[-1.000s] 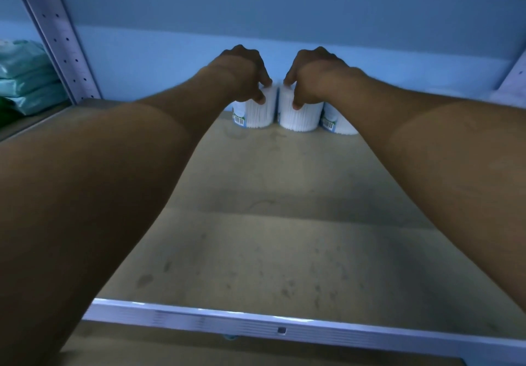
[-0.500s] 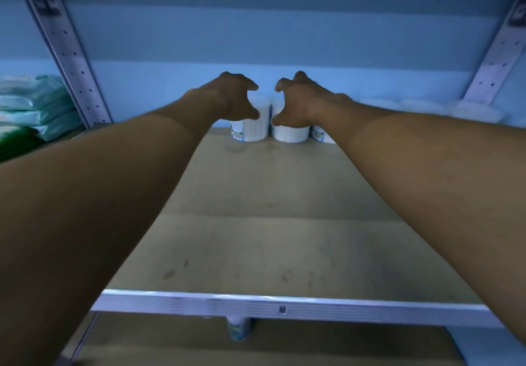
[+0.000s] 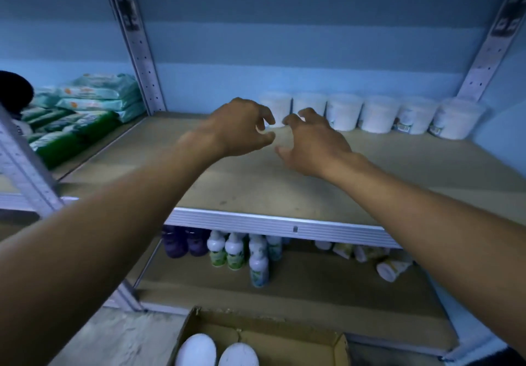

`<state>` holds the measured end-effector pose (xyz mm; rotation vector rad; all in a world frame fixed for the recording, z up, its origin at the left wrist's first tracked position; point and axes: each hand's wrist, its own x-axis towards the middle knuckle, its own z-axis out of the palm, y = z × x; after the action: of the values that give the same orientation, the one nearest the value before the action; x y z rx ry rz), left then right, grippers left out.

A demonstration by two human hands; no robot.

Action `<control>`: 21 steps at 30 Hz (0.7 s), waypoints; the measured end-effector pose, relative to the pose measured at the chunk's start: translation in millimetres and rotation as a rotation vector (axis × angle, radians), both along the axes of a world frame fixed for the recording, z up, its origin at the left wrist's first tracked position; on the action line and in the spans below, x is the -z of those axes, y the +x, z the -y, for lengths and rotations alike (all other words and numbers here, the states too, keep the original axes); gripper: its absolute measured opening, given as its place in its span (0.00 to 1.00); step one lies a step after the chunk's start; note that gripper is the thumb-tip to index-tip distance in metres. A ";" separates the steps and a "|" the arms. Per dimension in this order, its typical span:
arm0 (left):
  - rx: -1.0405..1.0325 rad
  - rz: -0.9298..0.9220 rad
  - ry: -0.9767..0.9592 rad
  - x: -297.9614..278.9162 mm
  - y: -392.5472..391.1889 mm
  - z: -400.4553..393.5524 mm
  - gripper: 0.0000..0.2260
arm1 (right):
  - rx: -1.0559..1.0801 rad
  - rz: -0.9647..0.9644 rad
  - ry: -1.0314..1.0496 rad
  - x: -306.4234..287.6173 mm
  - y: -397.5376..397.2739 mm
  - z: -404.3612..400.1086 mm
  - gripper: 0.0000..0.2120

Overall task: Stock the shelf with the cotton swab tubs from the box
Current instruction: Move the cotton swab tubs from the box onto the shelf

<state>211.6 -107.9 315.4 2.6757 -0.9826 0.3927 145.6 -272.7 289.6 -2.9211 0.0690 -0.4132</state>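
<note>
Both hands, left hand (image 3: 242, 126) and right hand (image 3: 310, 140), hover loosely curled and empty; next, probably the near box (image 3: 336, 345) for tubs (image 3: 196, 350).

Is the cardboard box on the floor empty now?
No. The box, flaps open, shows two round white tub lids near its left side; its lower part is out of frame.

Both arms outstretched, left hand (image 3: 240, 127) and right hand (image 3: 313, 143) empty, fingers loosely curled, side by side.
</note>
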 end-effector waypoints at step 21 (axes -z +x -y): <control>0.035 -0.035 0.037 103.1 -146.6 -80.7 0.25 | -0.135 0.046 -0.096 108.0 -143.4 -39.2 0.32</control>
<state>65.0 -27.2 212.3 2.6847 -1.0348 0.3217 2.2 -233.5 181.6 -2.9852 -0.1581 -0.4739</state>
